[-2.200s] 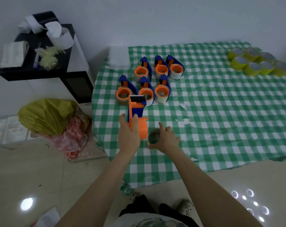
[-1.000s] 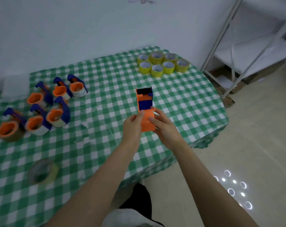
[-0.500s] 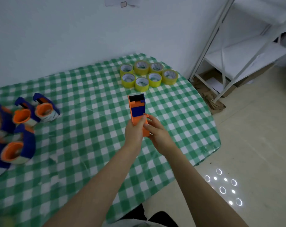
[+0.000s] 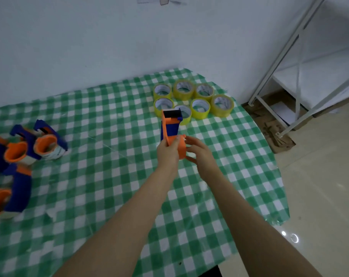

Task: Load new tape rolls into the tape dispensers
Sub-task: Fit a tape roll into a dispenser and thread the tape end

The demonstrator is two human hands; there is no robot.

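My left hand grips the empty tape dispenser by its orange side plate and holds it upright above the table, its black cutter end pointing away from me. My right hand is at the orange hub with curved fingers. I cannot tell if it really grasps the hub or only touches it.

I judge the dispenser to be light, hard plastic. It is stiff enough to hold with one hand, but smooth, so I want the thumb and the fingers on the flat plate and not on the round hub, which must stay free for the roll. I keep my fingers away from the cutter end, because there is probably a toothed blade there.

The new tape rolls lie flat in a group near the far right corner of the table, touching each other, just behind the dispenser in my view. They look firm and a little heavy, with a glossy outside. I think the best hold is across the outer rim, or with fingers inside the core. The other dispensers stand well apart at the left edge.
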